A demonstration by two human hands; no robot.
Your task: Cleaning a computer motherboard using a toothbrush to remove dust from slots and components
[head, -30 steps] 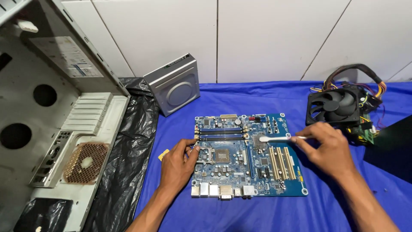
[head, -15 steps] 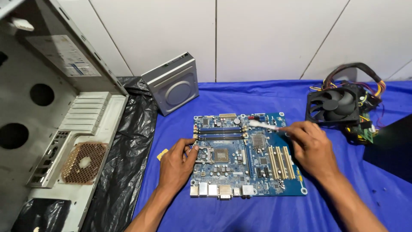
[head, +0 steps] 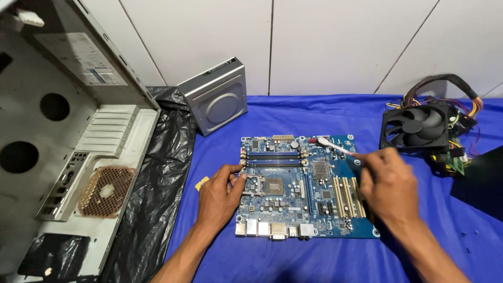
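The blue motherboard (head: 306,186) lies flat on the blue cloth (head: 314,112) that covers the counter, in front of you. Treat it as stiff but fragile: a thin rigid board, studded on top with small pins, capacitors and sockets. It looks light. Take it only by its bare edges, never by the parts that stand up from it.

Your left hand (head: 220,196) rests on the board's left edge beside the square processor socket (head: 273,184), fingers spread and pressing down, clenched on nothing. Your right hand (head: 389,183) pinches a thin brush with a pale handle (head: 335,147); its tip touches the board's far right corner. The handle looks light and somewhat slippery, so your grip sits well back from the tip.

Yellow expansion slots (head: 347,196) run in ridged rows just left of your right hand. To the right sits a black fan (head: 416,127) with a bundle of coloured wires. Beyond the board, a grey metal drive (head: 216,97) leans against the white wall. At left, an open grey computer case (head: 68,131) lies on crinkled black plastic sheet (head: 157,178).
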